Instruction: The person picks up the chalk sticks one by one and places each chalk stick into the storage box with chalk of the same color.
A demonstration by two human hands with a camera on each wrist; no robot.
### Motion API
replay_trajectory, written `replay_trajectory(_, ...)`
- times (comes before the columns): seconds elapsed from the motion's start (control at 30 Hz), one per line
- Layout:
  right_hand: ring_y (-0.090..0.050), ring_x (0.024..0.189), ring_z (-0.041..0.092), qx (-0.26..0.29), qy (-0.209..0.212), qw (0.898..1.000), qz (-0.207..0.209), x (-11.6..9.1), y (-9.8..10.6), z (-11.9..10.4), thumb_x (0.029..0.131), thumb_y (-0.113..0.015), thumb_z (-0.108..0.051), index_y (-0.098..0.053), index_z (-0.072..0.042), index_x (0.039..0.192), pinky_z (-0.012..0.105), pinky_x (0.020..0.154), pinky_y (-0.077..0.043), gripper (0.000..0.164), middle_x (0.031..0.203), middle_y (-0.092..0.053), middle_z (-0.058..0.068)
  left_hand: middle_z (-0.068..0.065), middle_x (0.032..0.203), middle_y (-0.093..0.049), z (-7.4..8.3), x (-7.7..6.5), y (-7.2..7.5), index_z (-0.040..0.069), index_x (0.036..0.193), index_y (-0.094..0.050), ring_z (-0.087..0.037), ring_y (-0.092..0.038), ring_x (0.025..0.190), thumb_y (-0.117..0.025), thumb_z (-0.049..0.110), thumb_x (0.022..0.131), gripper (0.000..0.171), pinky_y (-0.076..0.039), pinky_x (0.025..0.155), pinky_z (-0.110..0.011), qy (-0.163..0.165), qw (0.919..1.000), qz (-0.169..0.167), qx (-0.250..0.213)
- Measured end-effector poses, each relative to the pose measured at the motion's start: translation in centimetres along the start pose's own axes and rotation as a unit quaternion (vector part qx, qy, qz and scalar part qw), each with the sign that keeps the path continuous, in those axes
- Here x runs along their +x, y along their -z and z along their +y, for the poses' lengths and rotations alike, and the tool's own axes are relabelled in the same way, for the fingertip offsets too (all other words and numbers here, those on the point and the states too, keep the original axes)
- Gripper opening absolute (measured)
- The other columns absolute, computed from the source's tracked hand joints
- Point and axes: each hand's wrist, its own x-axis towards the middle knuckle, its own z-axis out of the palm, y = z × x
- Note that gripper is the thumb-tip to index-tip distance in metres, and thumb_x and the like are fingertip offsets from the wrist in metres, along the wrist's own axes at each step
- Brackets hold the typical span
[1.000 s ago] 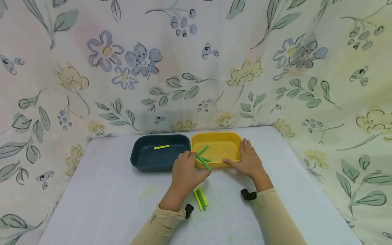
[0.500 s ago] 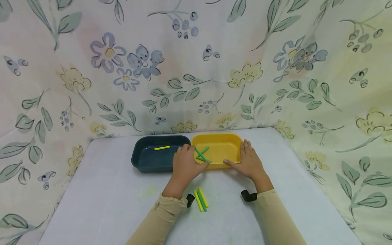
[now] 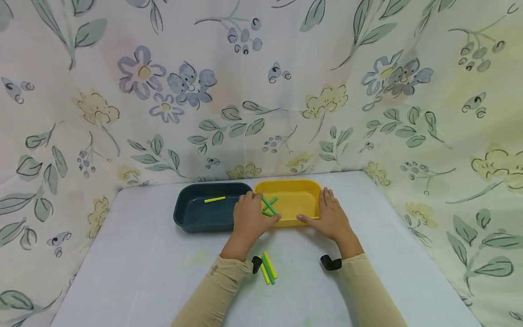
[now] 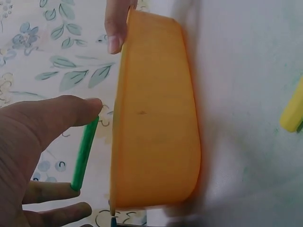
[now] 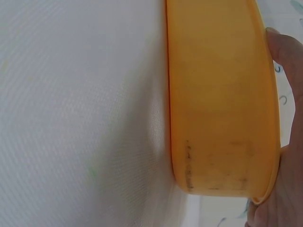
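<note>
My left hand [image 3: 250, 215] pinches a green chalk stick [image 4: 85, 153] end to end between thumb and fingertip, over the left part of the yellow tray [image 3: 300, 202]. Beneath it, two more green chalk sticks [image 3: 273, 200] lie in that tray. At the tray's right front corner, my right hand [image 3: 333, 218] rests with straight fingers along the side and the thumb [image 5: 285, 47] at the front rim. Left of it stands a dark blue tray [image 3: 194, 226] with one yellow chalk stick [image 3: 214, 199] inside. The left hand overlaps its right end.
Two yellow chalk sticks [image 3: 270, 265] and a green one [image 3: 267, 268] lie side by side on the white tabletop [image 3: 143, 263], by the left wrist. Faint smudges mark the cloth. A floral curtain [image 3: 261, 91] hangs behind the trays.
My left hand has brought the green chalk stick from the yellow tray's front rim to farther inside, lower over the other two. My right hand has kept its place.
</note>
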Motion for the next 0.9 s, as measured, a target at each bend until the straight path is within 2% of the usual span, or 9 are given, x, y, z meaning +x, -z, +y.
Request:
replay_trajectory(0.23,0.000,0.166,0.041,0.003,0.000,1.000,0.001,0.0,-0.2,0.1,0.085,-0.051,-0.093,-0.005,0.007,0.167,0.058,0.134,-0.008,0.137,0.177,-0.001,0.025,-0.015,0.127,-0.063,0.2,0.3,0.2,0.005,0.141,-0.066,-0.033,-0.060,0.112,-0.090,0.055,0.079,0.083,-0.055,0.097,-0.053,-0.002,0.9997,-0.009,-0.022)
replay_trajectory(0.47,-0.001,0.166,0.042,0.003,-0.002,1.000,0.000,-0.1,0.0,0.0,0.085,-0.052,-0.092,-0.006,0.008,0.167,0.058,0.134,-0.009,0.137,0.177,-0.003,0.025,-0.014,0.130,-0.063,0.2,0.1,0.5,0.006,0.143,-0.065,-0.032,-0.059,0.114,-0.089,0.054,0.081,0.082,-0.054,0.099,-0.051,-0.002,0.9993,-0.019,-0.032)
replay_trajectory(0.73,0.000,0.166,0.041,0.001,-0.005,1.000,-0.005,-0.1,-0.1,-0.1,0.085,-0.051,-0.092,-0.004,0.007,0.167,0.058,0.134,-0.008,0.137,0.177,-0.001,0.025,-0.014,0.123,-0.066,-0.4,-1.4,1.2,0.005,0.138,-0.069,-0.032,-0.061,0.109,-0.091,0.049,0.080,0.076,-0.055,0.094,-0.051,-0.015,0.9981,-0.005,-0.060)
replay_trajectory(0.9,0.001,0.166,0.041,0.004,-0.006,1.000,-0.005,-0.1,0.0,-0.1,0.086,-0.051,-0.092,-0.003,0.006,0.167,0.058,0.134,-0.007,0.137,0.177,0.002,0.023,-0.012,0.124,-0.066,-1.1,-2.4,1.3,0.005,0.137,-0.069,-0.029,-0.061,0.107,-0.091,0.047,0.080,0.074,-0.055,0.091,-0.046,-0.024,0.9963,0.007,-0.083)
